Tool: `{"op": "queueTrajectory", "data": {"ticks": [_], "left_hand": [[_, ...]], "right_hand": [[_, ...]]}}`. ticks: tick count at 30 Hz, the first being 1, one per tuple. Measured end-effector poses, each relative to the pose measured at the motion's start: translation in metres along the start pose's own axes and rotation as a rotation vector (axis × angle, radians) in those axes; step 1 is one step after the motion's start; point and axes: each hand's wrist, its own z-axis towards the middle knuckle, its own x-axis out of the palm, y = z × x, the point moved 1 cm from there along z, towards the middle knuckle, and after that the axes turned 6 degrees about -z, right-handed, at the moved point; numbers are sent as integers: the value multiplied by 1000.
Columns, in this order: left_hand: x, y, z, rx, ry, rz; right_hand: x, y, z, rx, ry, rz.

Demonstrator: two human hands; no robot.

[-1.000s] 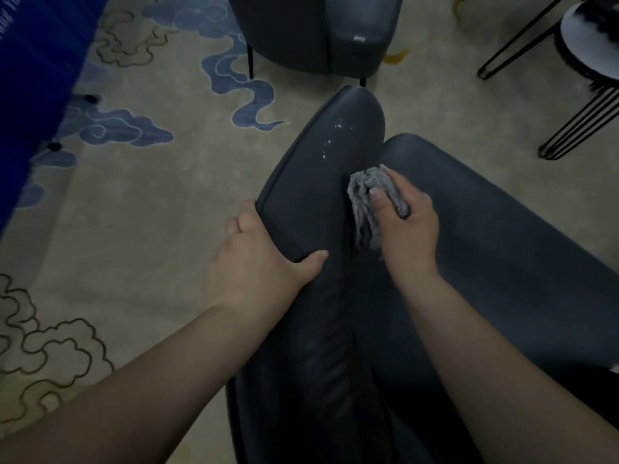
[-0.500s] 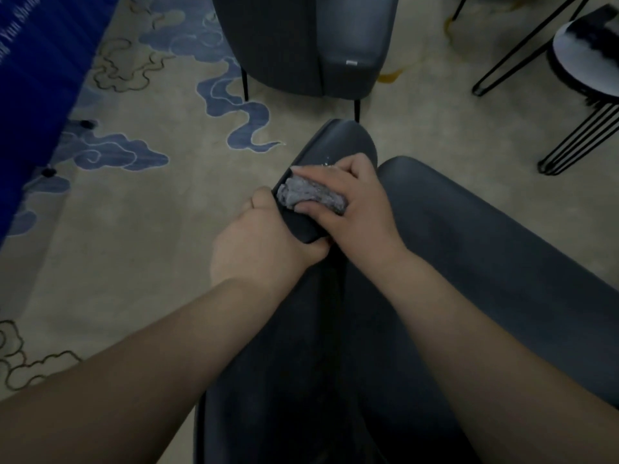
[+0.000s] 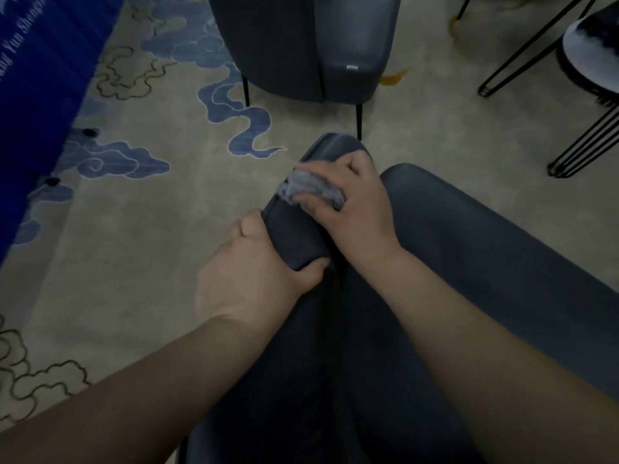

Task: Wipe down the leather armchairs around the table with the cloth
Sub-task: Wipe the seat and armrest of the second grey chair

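Note:
A dark grey leather armchair [image 3: 485, 262] fills the lower middle and right; I look down on its backrest and armrest. My right hand [image 3: 355, 209] holds a crumpled grey cloth [image 3: 311, 190] and presses it on the top of the armrest near its far end. My left hand [image 3: 254, 272] grips the same armrest from the left side, thumb over the top, just behind the cloth. A second dark armchair [image 3: 301, 45] stands farther away at the top middle.
A round table on thin black hairpin legs [image 3: 589, 55] stands at the top right. A blue panel [image 3: 40, 78] runs along the left edge. Beige carpet with blue cloud patterns [image 3: 134, 212] covers the floor between the chairs.
My right hand has carried the cloth from the inner side of the armrest up over its top, towards the far end. The view has shifted forward; my left hand keeps its grip.

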Motion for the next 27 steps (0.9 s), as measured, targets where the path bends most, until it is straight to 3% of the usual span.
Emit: {"op": "queueTrajectory", "data": {"ticks": [5, 9, 18, 21, 25, 27], "left_hand": [[-2, 0, -2, 6, -19, 7], [-2, 1, -2, 17, -21, -2], [1, 2, -2, 36, -64, -33], [2, 3, -1, 43, -68, -16], [3, 4, -2, 47, -85, -13], [4, 5, -3, 50, -86, -7]], "right_hand": [[1, -27, 27, 239, -130, 94], [-4, -44, 29, 398, -140, 176], [14, -7, -93, 315, -188, 370], [10, -22, -62, 325, -171, 273], [-1, -58, 5, 541, -238, 270], [-1, -59, 8, 550, -223, 228]]}}
